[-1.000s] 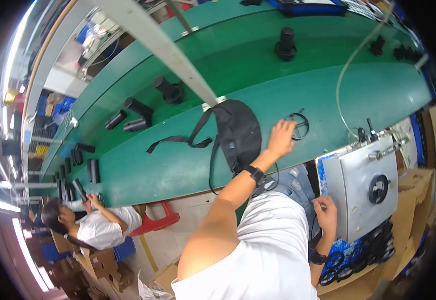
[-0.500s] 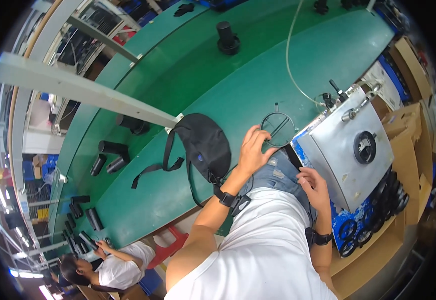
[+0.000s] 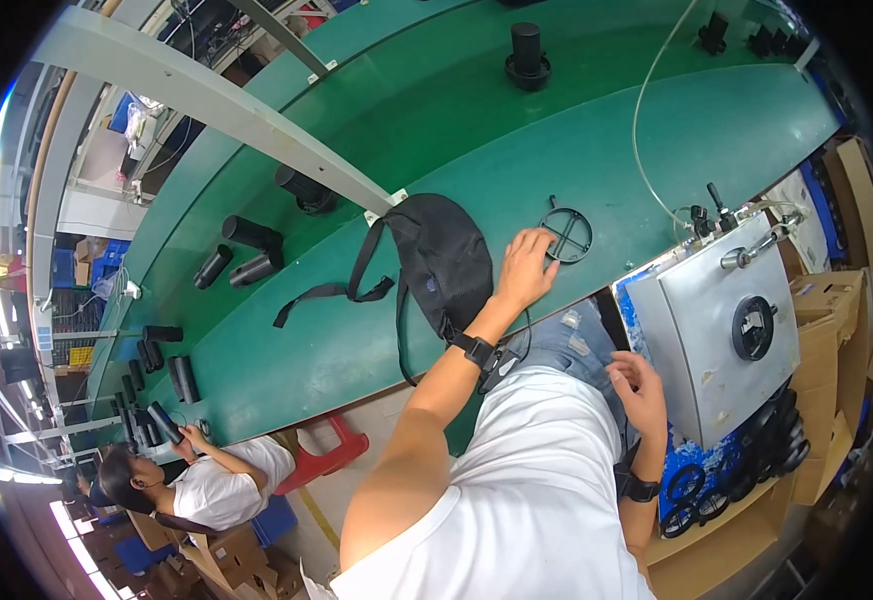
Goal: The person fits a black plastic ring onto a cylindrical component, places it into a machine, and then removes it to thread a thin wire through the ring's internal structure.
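My left hand [image 3: 529, 268] reaches over the green bench, its fingers closed at the near left edge of a black ring with a crossbar inside [image 3: 579, 246]. The ring is at the bench surface, a short stem sticking out on its far side. Whether it lies fully flat I cannot tell. My right hand [image 3: 641, 393] is beside my lap, left of the metal box [image 3: 702, 345], with fingers loosely bent and apart and nothing visible in them. A black bag [image 3: 442, 262] with a strap lies just left of my left hand.
A clear hose [image 3: 638, 140] runs down to fittings on the box. Black rings [image 3: 687, 484] are piled below it, near cardboard [image 3: 827, 310]. Black cylinders [image 3: 254, 232] stand or lie along the sunken green channel. A co-worker [image 3: 222, 480] sits at left by a red stool [image 3: 329, 450].
My left hand has reached farther forward over the bench, carrying the ring away from my lap. My right hand stays near my lap. The whole view has shifted.
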The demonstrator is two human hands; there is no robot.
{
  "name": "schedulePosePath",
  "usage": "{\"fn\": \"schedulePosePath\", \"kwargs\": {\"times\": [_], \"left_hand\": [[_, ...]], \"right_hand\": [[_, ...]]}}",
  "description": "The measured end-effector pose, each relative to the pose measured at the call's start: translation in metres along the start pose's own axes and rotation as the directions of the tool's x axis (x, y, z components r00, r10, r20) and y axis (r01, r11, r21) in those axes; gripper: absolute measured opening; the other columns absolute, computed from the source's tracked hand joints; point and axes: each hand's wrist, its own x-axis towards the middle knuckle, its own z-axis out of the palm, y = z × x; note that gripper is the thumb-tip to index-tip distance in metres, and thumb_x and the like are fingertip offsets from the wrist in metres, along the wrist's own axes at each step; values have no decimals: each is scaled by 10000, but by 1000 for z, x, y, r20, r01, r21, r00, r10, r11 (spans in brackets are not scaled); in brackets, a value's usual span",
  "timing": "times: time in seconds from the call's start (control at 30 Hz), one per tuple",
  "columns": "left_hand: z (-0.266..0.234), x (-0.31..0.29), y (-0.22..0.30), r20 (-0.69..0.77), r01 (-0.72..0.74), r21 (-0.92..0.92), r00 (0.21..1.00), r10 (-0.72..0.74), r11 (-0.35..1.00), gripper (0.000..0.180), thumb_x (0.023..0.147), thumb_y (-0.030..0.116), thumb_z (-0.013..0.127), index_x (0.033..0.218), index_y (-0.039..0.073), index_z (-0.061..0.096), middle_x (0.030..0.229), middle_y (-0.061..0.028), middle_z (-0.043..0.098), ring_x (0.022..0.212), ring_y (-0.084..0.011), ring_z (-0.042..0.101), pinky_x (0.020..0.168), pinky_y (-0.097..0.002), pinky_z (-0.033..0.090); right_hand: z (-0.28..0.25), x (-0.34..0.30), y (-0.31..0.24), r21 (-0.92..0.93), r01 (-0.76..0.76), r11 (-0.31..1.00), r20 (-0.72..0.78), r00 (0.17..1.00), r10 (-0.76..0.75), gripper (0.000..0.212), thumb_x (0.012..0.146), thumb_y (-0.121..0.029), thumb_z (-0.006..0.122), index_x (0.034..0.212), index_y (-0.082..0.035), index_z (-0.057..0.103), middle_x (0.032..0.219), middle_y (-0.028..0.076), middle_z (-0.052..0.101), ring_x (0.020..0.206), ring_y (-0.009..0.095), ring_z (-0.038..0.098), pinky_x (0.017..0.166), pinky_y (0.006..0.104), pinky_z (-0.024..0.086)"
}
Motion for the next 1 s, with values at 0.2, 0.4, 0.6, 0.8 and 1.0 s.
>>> {"fn": "schedulePosePath", "kwargs": {"times": [0.2, 0.4, 0.6, 0.8, 1.0], "left_hand": [[10, 7, 2, -20, -20, 103, 1000, 22, 994, 469, 715, 171, 776, 1150, 102, 617, 1276, -131, 510, 1268, -361, 423, 1011, -471, 383], [14, 11, 1, 34, -23, 131, 999, 18, 991, 491, 707, 201, 795, 1166, 136, 633, 1293, -138, 478, 1277, -375, 395, 1029, -473, 363], [23, 9, -1, 48, -16, 118, 999, 11, 993, 534, 721, 163, 767, 1228, 126, 602, 1359, -154, 421, 1302, -441, 349, 1044, -526, 338], [32, 16, 3, 52, -105, 252, 994, 95, 962, 553, 721, 116, 708, 1252, 51, 573, 1389, -155, 409, 1337, -429, 319, 1076, -538, 304], [40, 18, -7, 104, -149, 238, 986, 127, 960, 537, 720, 83, 655, 1245, 15, 563, 1392, -130, 446, 1375, -345, 317, 1087, -545, 297]], "right_hand": [[2, 0, -1, -59, 22, 998, -27, 999, -24, 299, 874, -102, 645, 1151, 5, 612, 919, 101, 699, 819, 169, 666, 766, 293, 523], [-1, -1, -2, -95, -18, 995, 31, 999, 21, 297, 897, -84, 613, 1179, 7, 594, 958, 90, 674, 884, 156, 649, 806, 286, 505], [1, -1, -2, -106, 2, 994, 45, 999, 3, 303, 891, -88, 615, 1175, 15, 592, 954, 94, 676, 882, 160, 654, 804, 288, 507], [0, -3, 0, -89, 10, 996, 41, 999, -7, 300, 891, -84, 614, 1173, 15, 592, 958, 95, 675, 885, 163, 656, 804, 289, 506], [2, -7, -3, -81, 9, 997, 36, 999, -6, 299, 889, -78, 617, 1172, 17, 591, 966, 101, 679, 891, 166, 658, 810, 292, 508]]}}
